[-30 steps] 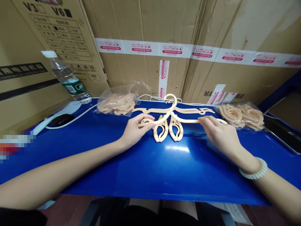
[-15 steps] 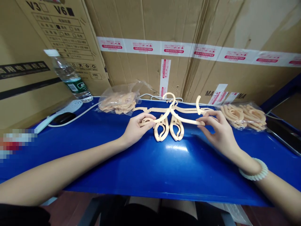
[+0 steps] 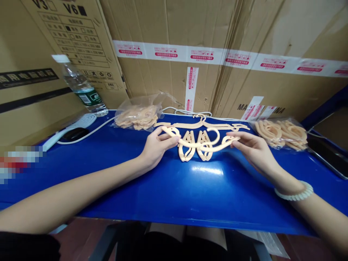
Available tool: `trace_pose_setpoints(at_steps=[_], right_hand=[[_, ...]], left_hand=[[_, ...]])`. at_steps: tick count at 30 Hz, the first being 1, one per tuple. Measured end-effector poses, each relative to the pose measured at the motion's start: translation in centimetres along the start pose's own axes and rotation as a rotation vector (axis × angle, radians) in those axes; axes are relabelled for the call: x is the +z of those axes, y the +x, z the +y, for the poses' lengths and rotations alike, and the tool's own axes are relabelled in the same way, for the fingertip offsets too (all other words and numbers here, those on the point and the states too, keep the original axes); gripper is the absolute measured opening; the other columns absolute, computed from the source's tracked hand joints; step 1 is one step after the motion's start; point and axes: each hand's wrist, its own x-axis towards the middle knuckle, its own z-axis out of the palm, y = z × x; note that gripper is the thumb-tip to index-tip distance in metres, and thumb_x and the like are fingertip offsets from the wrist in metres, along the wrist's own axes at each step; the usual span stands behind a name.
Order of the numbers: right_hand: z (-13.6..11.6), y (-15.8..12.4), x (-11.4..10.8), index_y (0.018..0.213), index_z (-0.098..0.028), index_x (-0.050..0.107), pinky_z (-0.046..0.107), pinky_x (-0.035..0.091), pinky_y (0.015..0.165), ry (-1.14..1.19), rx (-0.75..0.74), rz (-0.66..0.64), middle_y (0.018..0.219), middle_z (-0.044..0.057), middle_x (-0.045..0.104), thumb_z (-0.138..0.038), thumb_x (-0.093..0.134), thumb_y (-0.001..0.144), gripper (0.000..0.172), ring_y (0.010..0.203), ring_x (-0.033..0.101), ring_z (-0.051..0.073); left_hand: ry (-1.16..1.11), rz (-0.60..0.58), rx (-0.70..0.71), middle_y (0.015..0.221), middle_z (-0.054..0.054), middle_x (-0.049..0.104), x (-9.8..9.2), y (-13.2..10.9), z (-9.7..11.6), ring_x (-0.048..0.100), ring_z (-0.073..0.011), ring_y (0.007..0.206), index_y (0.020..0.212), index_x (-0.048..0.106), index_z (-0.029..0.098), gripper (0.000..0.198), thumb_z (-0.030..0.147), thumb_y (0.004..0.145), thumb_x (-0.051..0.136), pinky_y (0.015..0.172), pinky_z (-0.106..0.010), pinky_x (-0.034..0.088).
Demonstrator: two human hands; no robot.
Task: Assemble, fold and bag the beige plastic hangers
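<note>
While pinching both ends of a folding hanger (image 3: 201,146) with nearly closed left hand (image 3: 156,146) and right hand (image 3: 252,148), holding it at twelve o'clock. With room over blue tabletop (image 3: 174,195) down to the six-o'clock edge (image 3: 174,222).

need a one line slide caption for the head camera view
Left hand and right hand hold opposite ends of a beige hanger over a blue table, with another hanger lying behind.
</note>
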Motion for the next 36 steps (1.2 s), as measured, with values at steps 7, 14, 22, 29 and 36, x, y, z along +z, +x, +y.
trace_pose_setpoints(at_steps=[7,14,22,29,36], right_hand=[[-0.7,-1.4,3.4,0.117,-0.025,0.054,0.035,0.058,0.071,0.194,0.088,-0.111,0.087,0.001,0.073,-0.036,0.081,0.079,0.048,0.071,0.066,0.015],[-1.8,-2.1,4.4,0.094,-0.022,0.068,0.038,0.058,0.087,0.049,0.018,-0.384,0.099,0.006,0.074,-0.039,0.074,0.087,0.02,0.094,0.07,0.021],[-1.7,-2.2,4.1,0.119,-0.03,0.076,0.039,0.056,0.093,-0.091,-0.082,-0.478,0.122,0.007,0.07,-0.038,0.065,0.094,0.028,0.108,0.068,0.023],[-2.1,-2.4,4.1,0.12,-0.028,0.075,0.037,0.056,0.094,-0.094,-0.098,-0.481,0.124,0.008,0.068,-0.035,0.068,0.093,0.029,0.112,0.067,0.023],[-2.2,-2.4,3.6,0.123,-0.03,0.073,0.039,0.056,0.096,-0.122,-0.11,-0.46,0.131,0.008,0.065,-0.037,0.067,0.093,0.031,0.121,0.062,0.025]], left_hand=[[0.209,-0.201,0.022,0.087,-0.006,0.078,1.3,-1.7,0.1,0.076,-0.024,0.081,0.102,0.069,0.016,0.038,0.03,0.069,0.084,0.078,-0.038,0.064],[0.307,-0.23,0.128,0.091,-0.006,0.077,1.6,-2.2,-0.1,0.075,-0.0226,0.087,0.103,0.067,0.018,0.033,0.029,0.074,0.08,0.075,-0.033,0.063],[0.272,-0.197,0.252,0.09,-0.003,0.069,1.6,-3.0,0.1,0.071,-0.0179,0.087,0.087,0.061,0.019,0.027,0.024,0.074,0.083,0.062,-0.022,0.059],[0.301,-0.465,0.31,0.124,-0.008,0.059,1.4,-3.6,-0.1,0.067,-0.0215,0.111,0.103,0.072,0.02,0.019,0.018,0.084,0.074,0.087,-0.033,0.065],[0.327,-0.418,0.288,0.123,-0.009,0.057,1.4,-3.5,-0.3,0.069,-0.0195,0.105,0.105,0.073,0.019,0.018,0.019,0.086,0.071,0.086,-0.032,0.065]])
